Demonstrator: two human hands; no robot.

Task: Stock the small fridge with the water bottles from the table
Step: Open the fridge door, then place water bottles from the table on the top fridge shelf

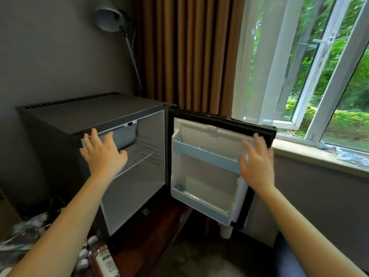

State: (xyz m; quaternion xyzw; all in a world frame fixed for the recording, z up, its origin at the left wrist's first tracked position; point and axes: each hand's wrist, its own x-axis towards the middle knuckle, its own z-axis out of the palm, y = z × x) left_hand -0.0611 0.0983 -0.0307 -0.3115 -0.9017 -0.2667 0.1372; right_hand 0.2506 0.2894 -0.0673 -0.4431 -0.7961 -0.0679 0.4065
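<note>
Fridge (89, 114) sits on dark wood tabletop (139, 246), door (205, 176) wide open. Left hand (103, 154) flat, fingers spread, by fridge top edge. Right hand (257, 164) flat at door edge. Bottles (103, 256) on tabletop, low left, outside fridge. Brown curtain (189, 52), open window (319, 76), lamp (108, 19) behind.

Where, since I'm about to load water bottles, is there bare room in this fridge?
The wire shelf right of the left hand is bare, and so is the lower compartment under it. The upper door rack and lower door rack hold nothing. The crowded spot is the cluster of bottles at the bottom left.
</note>
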